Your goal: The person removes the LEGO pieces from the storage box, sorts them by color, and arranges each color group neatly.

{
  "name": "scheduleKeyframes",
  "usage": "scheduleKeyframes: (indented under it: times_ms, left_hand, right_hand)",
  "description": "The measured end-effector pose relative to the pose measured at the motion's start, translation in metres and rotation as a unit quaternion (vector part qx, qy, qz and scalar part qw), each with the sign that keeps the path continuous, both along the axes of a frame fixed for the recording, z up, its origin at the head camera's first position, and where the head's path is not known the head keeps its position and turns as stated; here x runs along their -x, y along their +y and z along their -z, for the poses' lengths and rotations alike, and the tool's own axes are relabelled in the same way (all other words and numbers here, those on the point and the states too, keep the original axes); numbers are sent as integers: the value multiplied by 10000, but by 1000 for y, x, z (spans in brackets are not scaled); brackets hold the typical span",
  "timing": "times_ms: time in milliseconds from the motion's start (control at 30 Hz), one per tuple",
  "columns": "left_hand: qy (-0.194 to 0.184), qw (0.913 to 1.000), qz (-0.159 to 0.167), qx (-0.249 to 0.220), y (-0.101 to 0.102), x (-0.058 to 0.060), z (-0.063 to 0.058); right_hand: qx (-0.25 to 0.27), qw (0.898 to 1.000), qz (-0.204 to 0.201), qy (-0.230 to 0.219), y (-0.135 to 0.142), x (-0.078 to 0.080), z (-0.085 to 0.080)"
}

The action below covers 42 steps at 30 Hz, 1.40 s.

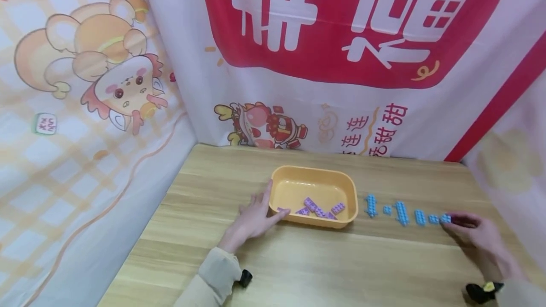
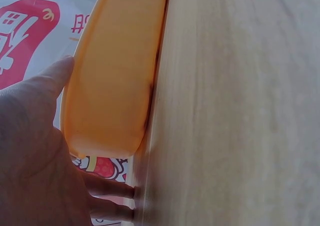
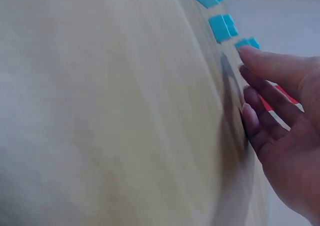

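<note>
My left hand is at the left front corner of a yellow plastic tray. In the head view its thumb lies at the front rim and the fingers spread along the left side; the left wrist view shows the thumb against the rim. Inside the tray lie several purple building blocks. At the right end of a row of blue blocks, my right hand pinches a small blue building block. The right wrist view shows the thumb over that block, partly hiding it; the other fingers are curled beneath.
Several blue blocks of differing lengths, including a long one and a small one, run rightward from the tray on the wooden table. Printed cloth hangs behind the table and at its sides.
</note>
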<state>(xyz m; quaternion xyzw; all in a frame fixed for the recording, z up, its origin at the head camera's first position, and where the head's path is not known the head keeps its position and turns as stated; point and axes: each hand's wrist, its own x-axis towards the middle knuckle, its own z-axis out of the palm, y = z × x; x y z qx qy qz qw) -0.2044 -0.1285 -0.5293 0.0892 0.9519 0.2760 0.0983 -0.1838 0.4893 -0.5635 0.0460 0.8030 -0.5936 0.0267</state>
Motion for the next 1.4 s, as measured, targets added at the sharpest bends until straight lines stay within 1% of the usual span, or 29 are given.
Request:
scheduleKeyframes:
  times_ms: [33,67,100,167,233,333,433,667,767,833,900,1000,1133,1167,1233,1300,1400]
  left_hand:
    - [24,10000,-24,-28,-1,1,-2]
    - [58,10000,-48,-34,-2,2,-3]
    - [95,9999,-80,-29,-4,4,-4]
    - [126,9998,-140,-55,-6,6,-7]
    - [117,9997,-174,-93,-8,7,-8]
    - [91,9998,-163,-89,-8,7,-9]
    - [91,9998,-143,-75,-7,7,-8]
    - [91,9999,-48,-23,-5,7,-9]
    - [77,10000,30,-1,-4,8,-9]
    - [54,10000,73,23,-3,9,-8]
    - [32,9999,110,38,-2,9,-9]
    - [-11,9999,125,58,-2,8,-9]
    - [-68,9999,80,9,-2,6,-9]
    - [-69,10000,67,-6,-2,5,-9]
    - [-68,10000,49,-21,-2,5,-7]
    - [-78,10000,40,-4,-1,4,-6]
    - [-98,9999,18,16,-1,3,-2]
  right_hand:
    - [-767,9969,-114,160,2,7,-4]
    - [-1504,9879,-191,335,2,13,-9]
    - [-2102,9761,-270,474,3,20,-13]
    - [-2227,9730,-444,419,3,31,-20]
    - [-2203,9729,-601,364,4,38,-24]
    - [-2125,9739,-743,304,7,40,-27]
    - [-2074,9747,-788,272,12,39,-28]
    - [-2214,9706,-939,130,18,29,-20]
    - [-2055,9738,-920,318,18,21,-16]
    - [-1868,9776,-775,580,16,16,-15]
    - [-1660,9808,-589,833,9,13,-17]
    - [-1472,9809,-305,1238,-11,16,-31]
    - [-1349,9733,-120,1853,-54,30,-63]
    - [-1335,9717,-92,1946,-66,34,-72]
    - [-1209,9691,-85,2147,-91,42,-86]
    - [-1122,9685,-126,2220,-113,49,-99]
    - [-967,9662,-377,2359,-145,56,-110]
